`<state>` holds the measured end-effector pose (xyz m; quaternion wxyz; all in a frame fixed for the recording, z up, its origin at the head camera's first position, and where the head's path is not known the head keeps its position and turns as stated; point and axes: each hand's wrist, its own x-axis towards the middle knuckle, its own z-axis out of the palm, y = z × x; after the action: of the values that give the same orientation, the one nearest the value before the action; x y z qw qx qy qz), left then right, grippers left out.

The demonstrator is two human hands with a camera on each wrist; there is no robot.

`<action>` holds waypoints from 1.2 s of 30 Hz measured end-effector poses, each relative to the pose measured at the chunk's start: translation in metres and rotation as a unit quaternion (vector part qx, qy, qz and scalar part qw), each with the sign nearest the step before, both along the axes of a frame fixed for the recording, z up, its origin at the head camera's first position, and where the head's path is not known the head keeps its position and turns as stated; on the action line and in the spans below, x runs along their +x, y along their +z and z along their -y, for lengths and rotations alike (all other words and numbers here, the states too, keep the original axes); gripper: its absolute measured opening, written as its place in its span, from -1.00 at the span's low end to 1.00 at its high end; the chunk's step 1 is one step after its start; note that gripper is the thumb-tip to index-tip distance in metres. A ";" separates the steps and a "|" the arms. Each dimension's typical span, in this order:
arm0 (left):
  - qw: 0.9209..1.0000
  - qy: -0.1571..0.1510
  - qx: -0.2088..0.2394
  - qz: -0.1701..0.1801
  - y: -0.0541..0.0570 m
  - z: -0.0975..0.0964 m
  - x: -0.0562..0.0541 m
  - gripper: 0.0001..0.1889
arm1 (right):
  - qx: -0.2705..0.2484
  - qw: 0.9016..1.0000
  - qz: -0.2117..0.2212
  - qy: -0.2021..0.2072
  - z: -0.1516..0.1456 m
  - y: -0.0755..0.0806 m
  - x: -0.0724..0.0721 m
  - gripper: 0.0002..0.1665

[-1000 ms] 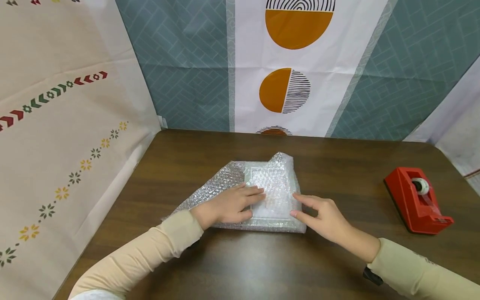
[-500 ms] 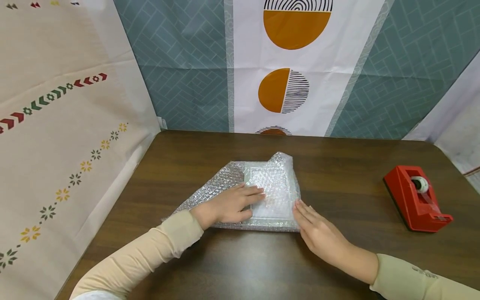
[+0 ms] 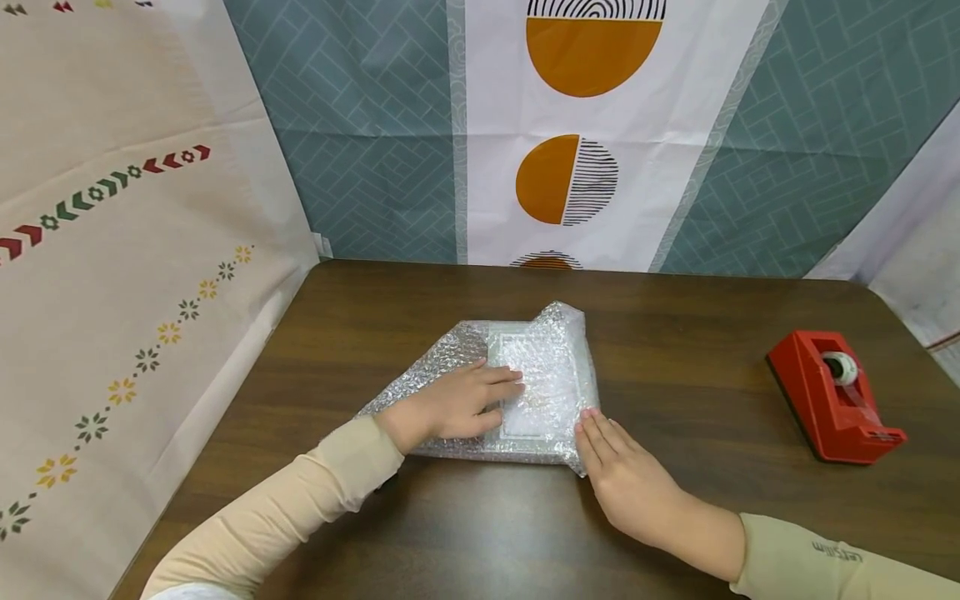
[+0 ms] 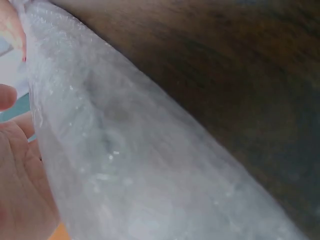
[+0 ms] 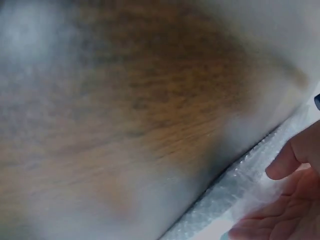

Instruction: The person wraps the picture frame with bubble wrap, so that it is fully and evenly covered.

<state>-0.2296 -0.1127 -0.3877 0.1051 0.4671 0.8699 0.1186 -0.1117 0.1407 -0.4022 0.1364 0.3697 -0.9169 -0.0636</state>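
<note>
A flat, pale-bordered rectangular item that looks like a picture frame (image 3: 517, 429) lies on the table inside clear bubble wrap (image 3: 438, 358). My left hand (image 3: 459, 404) rests on the wrapped item's left part, its fingers spread towards the middle. At the lower right corner, the straight fingers of my right hand (image 3: 630, 479) press on the wrap's edge. The right thumb is hidden in the head view; in the right wrist view the thumb (image 5: 282, 162) stands apart from the fingers beside the bubble wrap (image 5: 225, 192). The left wrist view shows a blurred sheet of bubble wrap (image 4: 125, 135) close up.
A red tape dispenser (image 3: 832, 400) with a roll of clear tape stands on the right side of the brown wooden table (image 3: 675, 333). Patterned cloths (image 3: 375, 133) hang behind the table and along its left side.
My right hand has come onto the right edge of the wrap, brought its fingers together and slid slightly down and left, pushing the edge inward. The left hand has stayed nearly still.
</note>
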 end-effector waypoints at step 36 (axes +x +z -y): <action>1.000 0.000 -0.007 0.003 -0.010 0.005 0.002 -0.40 | -0.452 0.768 0.431 -0.141 -0.046 0.012 -0.201 -0.42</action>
<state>-0.2275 -0.1181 -0.3976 0.1117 0.4660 0.8703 0.1137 -0.3129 0.1871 -0.3902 -0.1322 0.1204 -0.8440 0.5057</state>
